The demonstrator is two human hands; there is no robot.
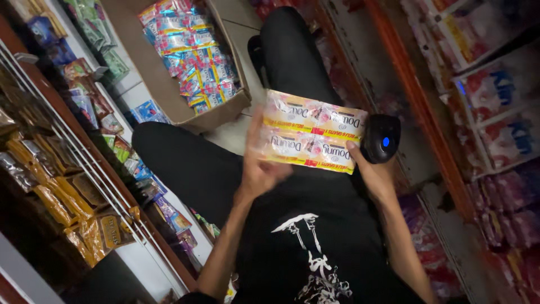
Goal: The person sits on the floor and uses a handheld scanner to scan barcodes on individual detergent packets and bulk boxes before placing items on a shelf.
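Cramped shop aisle, seen from above, seated w/ legs in black trousers stretched over pale floor tiles. Far left: wire rack (pixel 84 163) w/ glossy gold and brown sachet strips, crinkly foil. Behind, open cardboard box (pixel 169 90), matte brown, about half full of shiny blue-pink packets (pixel 194 50). Centre: left hand (pixel 261 163), grip closed round the left edge of a sachet sheet (pixel 312 132), fingers behind it, thumb hidden. Flat rectangular sheet, two rows of pink-yellow film sachets, slick and soft, held up over the lap. Right hand (pixel 374 169): thumb pinching the sheet's lower right corner, rest of grip wrapped on a black handheld scanner (pixel 381 138), blue light lit. Judging by that: sheet picked out, scan apparently underway, box contents left. Far right: red-framed shelves (pixel 427 112), blurred pink bags.
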